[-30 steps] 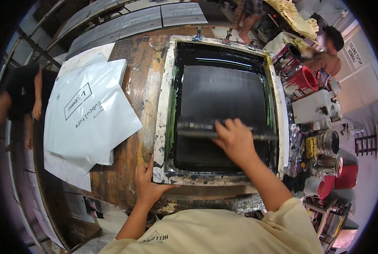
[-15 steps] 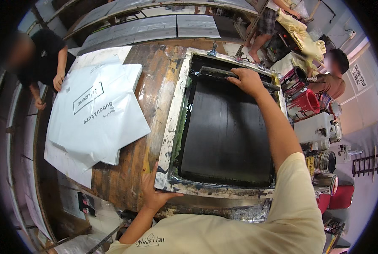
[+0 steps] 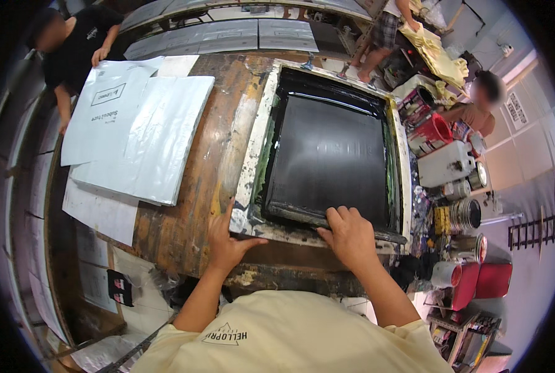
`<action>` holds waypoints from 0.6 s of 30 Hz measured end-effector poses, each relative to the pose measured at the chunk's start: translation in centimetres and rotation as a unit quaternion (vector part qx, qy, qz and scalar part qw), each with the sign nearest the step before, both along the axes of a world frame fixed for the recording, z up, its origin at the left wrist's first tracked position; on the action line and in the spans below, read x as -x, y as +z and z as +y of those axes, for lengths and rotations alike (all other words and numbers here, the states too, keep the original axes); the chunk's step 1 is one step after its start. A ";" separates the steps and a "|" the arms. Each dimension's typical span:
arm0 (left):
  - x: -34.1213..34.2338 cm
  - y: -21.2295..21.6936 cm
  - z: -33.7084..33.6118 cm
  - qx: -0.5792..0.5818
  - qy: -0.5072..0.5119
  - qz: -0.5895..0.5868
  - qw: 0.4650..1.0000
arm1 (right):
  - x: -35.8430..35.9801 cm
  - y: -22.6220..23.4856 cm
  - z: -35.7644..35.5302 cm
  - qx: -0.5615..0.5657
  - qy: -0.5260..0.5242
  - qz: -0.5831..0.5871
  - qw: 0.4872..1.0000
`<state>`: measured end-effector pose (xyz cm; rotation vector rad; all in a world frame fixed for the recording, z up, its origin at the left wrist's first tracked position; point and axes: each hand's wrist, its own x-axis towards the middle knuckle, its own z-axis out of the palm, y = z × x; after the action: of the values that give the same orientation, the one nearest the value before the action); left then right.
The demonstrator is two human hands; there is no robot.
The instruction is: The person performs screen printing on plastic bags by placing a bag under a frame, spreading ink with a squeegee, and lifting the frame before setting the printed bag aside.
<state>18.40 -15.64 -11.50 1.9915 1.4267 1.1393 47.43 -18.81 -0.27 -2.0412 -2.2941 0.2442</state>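
My right hand [image 3: 351,233] is closed round a long, black-inked squeegee [image 3: 296,213] at the near end of a printing screen. The squeegee lies across the dark mesh [image 3: 330,155], which is wet and shiny with black ink, most thickly at its far end. A white, ink-stained screen frame [image 3: 250,163] surrounds it, flat on the wooden table. My left hand [image 3: 226,244] rests against the frame's near left corner, its thumb along the front edge and its fingers stretched up the left side.
A stack of white plastic bags [image 3: 159,143] lies on the wooden table [image 3: 212,149] at left. There, a co-worker's hand [image 3: 100,56] touches a printed bag [image 3: 106,102]. Ink tubs [image 3: 431,133], a white jerrycan [image 3: 446,163] and several cans line the right. Another person [image 3: 479,102] is beyond them.
My right hand has drawn the squeegee from the screen's far end to its near end. My left hand stays at the corner. The co-worker has shifted the top printed bag away to the far left.
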 end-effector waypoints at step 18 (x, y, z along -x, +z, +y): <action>-4.0 9.1 1.4 -0.032 -0.073 0.051 0.996 | -1.7 16.3 6.1 -0.454 0.049 -0.061 0.887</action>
<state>22.40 -14.27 -2.36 2.1879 1.2838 1.0456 49.16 -12.74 16.05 -1.4543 -1.9608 -0.8232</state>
